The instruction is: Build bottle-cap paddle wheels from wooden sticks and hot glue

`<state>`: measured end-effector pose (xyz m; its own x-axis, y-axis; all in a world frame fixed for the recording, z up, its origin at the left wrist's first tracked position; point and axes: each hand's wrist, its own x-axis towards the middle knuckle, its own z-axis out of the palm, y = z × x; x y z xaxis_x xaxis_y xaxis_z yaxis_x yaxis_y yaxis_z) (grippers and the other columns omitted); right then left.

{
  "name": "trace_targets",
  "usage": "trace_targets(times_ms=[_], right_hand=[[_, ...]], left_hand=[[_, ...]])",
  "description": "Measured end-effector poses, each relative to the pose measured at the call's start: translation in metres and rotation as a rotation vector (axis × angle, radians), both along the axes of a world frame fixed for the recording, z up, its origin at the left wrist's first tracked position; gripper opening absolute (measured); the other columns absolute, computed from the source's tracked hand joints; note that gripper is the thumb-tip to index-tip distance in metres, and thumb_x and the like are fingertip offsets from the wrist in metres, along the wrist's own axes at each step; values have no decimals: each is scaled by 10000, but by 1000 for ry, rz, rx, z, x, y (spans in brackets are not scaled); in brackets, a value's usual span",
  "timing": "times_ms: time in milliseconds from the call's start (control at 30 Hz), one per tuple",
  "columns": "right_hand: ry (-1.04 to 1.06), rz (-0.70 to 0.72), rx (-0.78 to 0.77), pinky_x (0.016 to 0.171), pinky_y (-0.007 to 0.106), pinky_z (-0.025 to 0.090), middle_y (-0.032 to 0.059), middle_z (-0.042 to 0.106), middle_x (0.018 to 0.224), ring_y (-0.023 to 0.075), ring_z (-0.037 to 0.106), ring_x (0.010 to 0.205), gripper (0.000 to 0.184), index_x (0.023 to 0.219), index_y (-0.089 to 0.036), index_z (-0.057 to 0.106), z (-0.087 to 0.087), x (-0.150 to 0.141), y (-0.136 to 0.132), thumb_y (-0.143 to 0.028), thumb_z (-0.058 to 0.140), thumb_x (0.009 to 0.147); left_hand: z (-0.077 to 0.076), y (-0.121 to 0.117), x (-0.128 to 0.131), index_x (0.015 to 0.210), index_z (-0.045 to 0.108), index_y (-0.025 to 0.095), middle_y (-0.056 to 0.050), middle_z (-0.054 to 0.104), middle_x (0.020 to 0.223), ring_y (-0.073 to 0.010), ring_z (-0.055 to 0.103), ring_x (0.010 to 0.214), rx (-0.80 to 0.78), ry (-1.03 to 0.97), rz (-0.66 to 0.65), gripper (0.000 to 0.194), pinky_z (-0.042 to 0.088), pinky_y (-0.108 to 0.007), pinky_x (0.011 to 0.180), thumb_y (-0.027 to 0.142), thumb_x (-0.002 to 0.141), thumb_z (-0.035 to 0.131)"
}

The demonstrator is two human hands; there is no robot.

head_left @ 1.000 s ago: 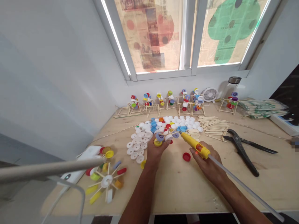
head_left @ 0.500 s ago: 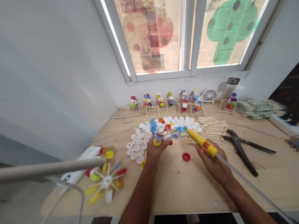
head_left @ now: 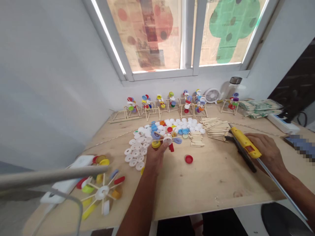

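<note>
A cap wheel (head_left: 167, 140) is pinched between the thumb and fingers of the left hand (head_left: 155, 159) above the table (head_left: 197, 190), several coloured caps already set on its sticks; whether any stick is left bare cannot be told. A yellow glue gun (head_left: 246, 141) is clasped in the right hand (head_left: 267, 150), well apart, over black pliers (head_left: 247, 160). A red cap (head_left: 189, 159), white caps (head_left: 136, 154) and loose sticks (head_left: 215, 127) are left unattached. A second wheel (head_left: 102, 192), seemingly largely assembled, is laid at left; others are mounted on stick frames (head_left: 153, 113) behind
</note>
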<state>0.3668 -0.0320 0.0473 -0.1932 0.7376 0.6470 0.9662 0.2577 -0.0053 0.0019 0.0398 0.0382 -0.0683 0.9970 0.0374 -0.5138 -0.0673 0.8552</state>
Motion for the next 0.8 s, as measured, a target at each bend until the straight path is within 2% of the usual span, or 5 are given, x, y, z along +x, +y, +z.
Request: trace_targets(times_ms=[167, 300, 533, 667, 800], right_hand=[[-58, -101, -122, 838, 407, 365, 165, 625, 1108, 284, 540, 1013, 312, 1058, -179, 587, -19, 46, -12, -366, 430, 864], [-99, -107, -192, 857, 400, 344, 156, 633, 1092, 284, 529, 1019, 313, 1057, -175, 604, -30, 54, -10, -382, 504, 845], [-102, -57, -366, 877, 405, 337, 155, 607, 1176, 280, 504, 1100, 290, 1095, -174, 624, -36, 68, 2, -262, 503, 847], [-103, -121, -454, 885, 421, 330, 167, 580, 1227, 285, 482, 1134, 363, 1138, -178, 612, -29, 76, 0, -253, 539, 790], [-66, -102, -323, 891, 458, 344, 163, 582, 1228, 316, 495, 1123, 397, 1127, -205, 606, -6, 45, -8, -260, 567, 736]], left_hand=[[-3, 2, 0, 820, 670, 168, -29, 675, 816, -163, 627, 782, -8, -18, -42, 322, 496, -265, 711, 243, 546, 822], [-4, 2, -1, 831, 676, 173, -36, 685, 842, -168, 637, 801, -15, -48, -69, 316, 508, -277, 738, 244, 558, 818], [-1, 0, -1, 788, 680, 186, -23, 691, 851, -139, 636, 751, -26, -120, -91, 273, 503, -260, 716, 236, 560, 821], [1, -2, 0, 761, 669, 174, -28, 688, 844, -148, 638, 784, -34, -111, -80, 259, 498, -268, 744, 250, 564, 819], [3, -2, 1, 776, 668, 169, -33, 683, 843, -156, 635, 795, -55, -81, -61, 279, 497, -274, 747, 264, 561, 818]])
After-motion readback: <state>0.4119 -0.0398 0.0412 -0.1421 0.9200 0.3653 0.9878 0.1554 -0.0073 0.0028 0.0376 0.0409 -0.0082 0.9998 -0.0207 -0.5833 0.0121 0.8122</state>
